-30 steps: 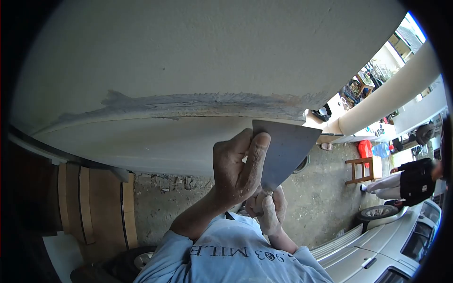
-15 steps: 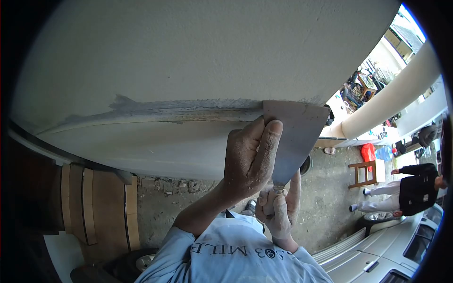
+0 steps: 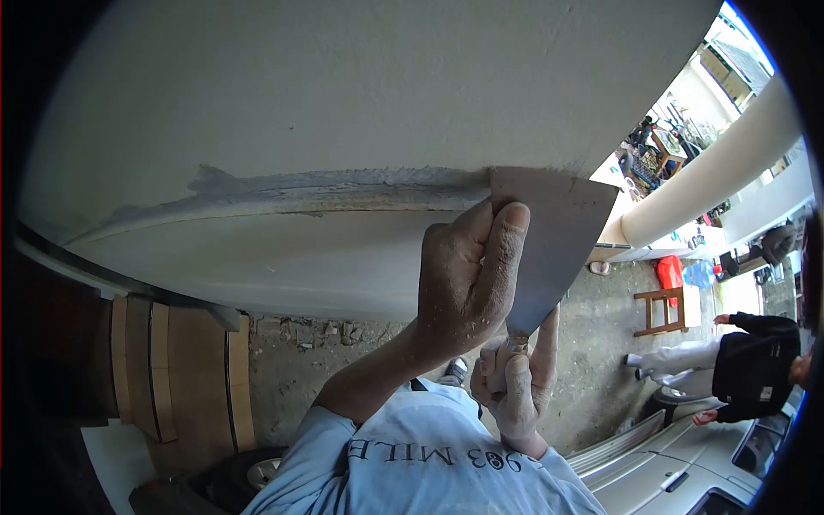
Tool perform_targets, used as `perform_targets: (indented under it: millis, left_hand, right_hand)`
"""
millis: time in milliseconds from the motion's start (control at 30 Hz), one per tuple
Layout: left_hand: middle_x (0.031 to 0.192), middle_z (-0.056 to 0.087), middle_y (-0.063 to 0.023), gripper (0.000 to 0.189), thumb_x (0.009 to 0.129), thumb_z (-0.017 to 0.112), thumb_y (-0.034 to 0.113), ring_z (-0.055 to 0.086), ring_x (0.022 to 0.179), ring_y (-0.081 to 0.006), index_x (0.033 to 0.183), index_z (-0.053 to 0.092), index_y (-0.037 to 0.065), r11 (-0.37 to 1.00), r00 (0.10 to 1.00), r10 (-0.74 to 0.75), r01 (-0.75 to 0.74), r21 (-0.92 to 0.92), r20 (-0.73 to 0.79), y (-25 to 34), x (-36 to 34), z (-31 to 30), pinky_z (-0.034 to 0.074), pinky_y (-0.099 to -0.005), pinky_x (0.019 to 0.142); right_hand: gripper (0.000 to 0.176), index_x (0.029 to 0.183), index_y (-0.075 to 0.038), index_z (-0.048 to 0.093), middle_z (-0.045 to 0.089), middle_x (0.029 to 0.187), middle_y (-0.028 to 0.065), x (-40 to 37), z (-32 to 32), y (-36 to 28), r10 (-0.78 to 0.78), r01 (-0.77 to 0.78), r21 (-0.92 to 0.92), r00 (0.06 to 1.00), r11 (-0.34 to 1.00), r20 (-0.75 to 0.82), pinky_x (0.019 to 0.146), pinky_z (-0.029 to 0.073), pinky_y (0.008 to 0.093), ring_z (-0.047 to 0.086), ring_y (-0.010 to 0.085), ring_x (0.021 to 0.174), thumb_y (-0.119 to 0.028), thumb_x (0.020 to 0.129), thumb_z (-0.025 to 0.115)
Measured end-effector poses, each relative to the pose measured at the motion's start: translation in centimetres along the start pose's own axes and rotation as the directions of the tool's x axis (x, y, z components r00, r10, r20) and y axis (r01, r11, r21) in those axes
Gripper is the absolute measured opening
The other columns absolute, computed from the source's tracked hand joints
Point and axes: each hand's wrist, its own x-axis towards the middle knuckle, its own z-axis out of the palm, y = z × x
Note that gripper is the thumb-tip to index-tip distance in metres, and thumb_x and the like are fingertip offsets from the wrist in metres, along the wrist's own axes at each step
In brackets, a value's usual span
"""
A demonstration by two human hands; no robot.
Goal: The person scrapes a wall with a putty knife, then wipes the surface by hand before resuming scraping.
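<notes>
A wide putty knife (image 3: 560, 245) stands with its broad edge up against the pale painted surface (image 3: 360, 94), at the right end of a rough grey strip (image 3: 343, 189) of filler. My right hand (image 3: 519, 390) is wrapped round its handle, index finger stretched along the blade's base. Closed at the blade's left side, my left hand (image 3: 468, 279) has its thumb laid on the metal; the curled fingers are partly hidden. Pale dust coats both hands.
Below right, a person in a black top (image 3: 754, 367) is beside a silver vehicle (image 3: 687, 459). A wooden stool (image 3: 661, 311), a red bag (image 3: 669, 272) and a round white column (image 3: 721, 167) stand farther off. Brown boards (image 3: 193, 378) are at left, rubble (image 3: 318, 333) on the floor.
Both hands and the putty knife have shifted slightly right, the blade's edge still at the strip. The person at right has changed stance, with an arm now lower in view.
</notes>
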Motion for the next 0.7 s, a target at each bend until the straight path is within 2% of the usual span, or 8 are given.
perform_targets:
  millis: [100,200,433,533,633,700]
  left_hand:
    - [0.042,0.04,0.0023,0.027,0.089,0.042,0.019,0.035,0.038,-0.0017,0.074,0.054,0.001,0.999,0.999,-0.041,0.041,-0.025,0.005,0.3,0.4,0.4,0.025,-0.0204,0.034]
    - [0.042,0.039,0.0023,0.027,0.089,0.042,0.019,0.035,0.038,-0.0016,0.072,0.054,0.001,0.999,1.0,0.007,-0.006,0.054,-0.021,0.4,0.4,0.9,0.024,-0.0205,0.034]
    - [0.042,0.039,0.0029,0.026,0.089,0.043,0.018,0.035,0.038,-0.0011,0.072,0.054,0.001,1.0,0.999,0.02,-0.019,0.017,-0.036,0.4,-0.7,0.1,0.024,-0.0203,0.034]
    - [0.042,0.039,0.0031,0.026,0.089,0.043,0.018,0.034,0.038,-0.001,0.072,0.054,0.0,1.0,0.997,-0.011,0.013,0.021,-0.073,1.7,0.0,0.1,0.023,-0.0206,0.034]
    - [0.043,0.039,0.0029,0.026,0.089,0.043,0.017,0.033,0.039,-0.0013,0.073,0.054,0.0,0.999,0.998,-0.018,0.021,0.041,-0.059,1.0,-0.5,0.1,0.024,-0.0205,0.035]
    - [0.044,0.041,0.0025,0.025,0.089,0.043,0.017,0.034,0.04,-0.0014,0.075,0.055,0.0,0.998,0.998,-0.008,0.012,0.062,-0.062,1.1,-0.5,0.1,0.024,-0.0203,0.036]
  right_hand:
    - [0.055,0.133,-0.004,-0.004,0.039,0.06,0.0035,-0.3,-0.6,-0.4,0.013,-0.013,0.008,1.0,1.0,0.016,0.037,0.028,0.0169,0.03,0.0042,0.042,-0.011,0.09,0.029]
    - [0.055,0.133,-0.004,-0.004,0.04,0.061,0.004,0.2,-0.9,-0.5,0.006,-0.006,0.006,0.999,1.0,0.047,0.037,0.028,0.0165,0.03,0.0041,0.042,-0.011,0.09,0.029]
    - [0.054,0.133,-0.004,-0.004,0.037,0.059,0.0015,-1.0,-0.4,0.0,0.075,-0.076,0.024,0.997,0.997,0.022,0.037,0.026,0.0157,0.03,0.0037,0.044,-0.012,0.091,0.029]
    - [0.055,0.133,-0.003,-0.003,0.036,0.058,0.0008,-0.5,0.6,-0.6,0.038,-0.038,-0.007,0.999,0.999,0.028,0.037,0.026,0.016,0.029,0.0037,0.044,-0.012,0.091,0.03]
    - [0.054,0.133,-0.003,-0.003,0.037,0.058,0.001,-1.0,-0.3,-0.1,0.065,-0.067,0.066,0.997,0.996,0.034,0.037,0.026,0.0166,0.029,0.0038,0.044,-0.011,0.09,0.029]
    - [0.054,0.133,-0.003,-0.003,0.037,0.058,0.0011,-0.3,0.2,-0.6,0.04,-0.043,0.044,0.998,0.998,0.055,0.037,0.026,0.0164,0.029,0.0037,0.043,-0.009,0.09,0.029]
